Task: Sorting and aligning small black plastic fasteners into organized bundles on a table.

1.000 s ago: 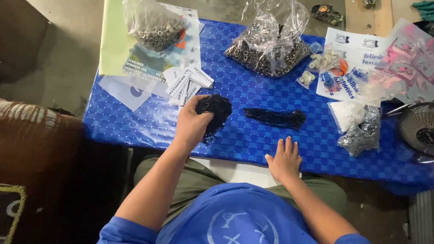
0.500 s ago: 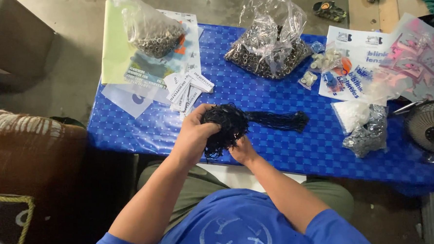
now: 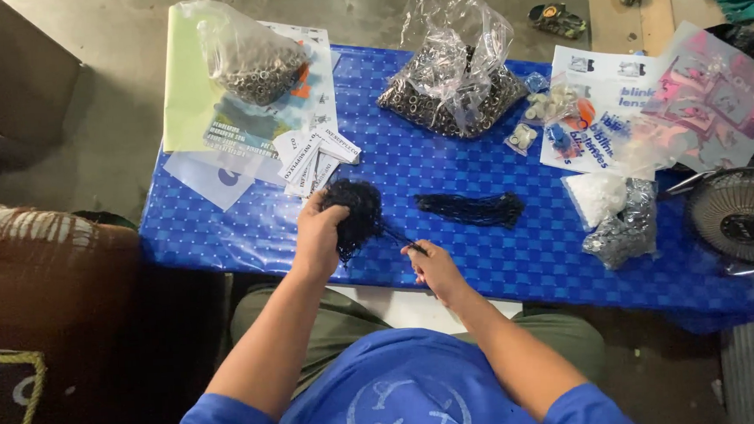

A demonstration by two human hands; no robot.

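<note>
A tangled clump of black cords (image 3: 356, 215) sat just above the near edge of the blue checked table (image 3: 225, 231), a little left of its middle, and the left hand (image 3: 320, 236) was clenched around its left side, fingers buried in the tangle. From the clump's lower right a single black strand (image 3: 398, 236) ran out toward four o'clock, and the right hand (image 3: 430, 265) pinched the end of it between thumb and fingertips, the other fingers curled in. At about three o'clock from the clump, near but apart, lay a straightened bundle of black cords (image 3: 472, 209), flat on the table and touched by neither hand. At eleven o'clock from the clump a fan of white paper tags (image 3: 311, 160) was spread just beside the left hand's knuckles, overlapping printed sheets (image 3: 221, 134) that hung over the table's left end. On those sheets stood a clear bag of small metal rings (image 3: 247, 61). At one o'clock, well apart, a larger clear bag of metal rings (image 3: 456, 85) was slumped open. Farther toward two o'clock lay small packets of white beads (image 3: 534, 120) on more printed sheets, and at three o'clock, near the right end, a crumpled clear bag of dark pieces (image 3: 619, 227). A small fan (image 3: 742, 217) stood past the table's right edge.
</note>
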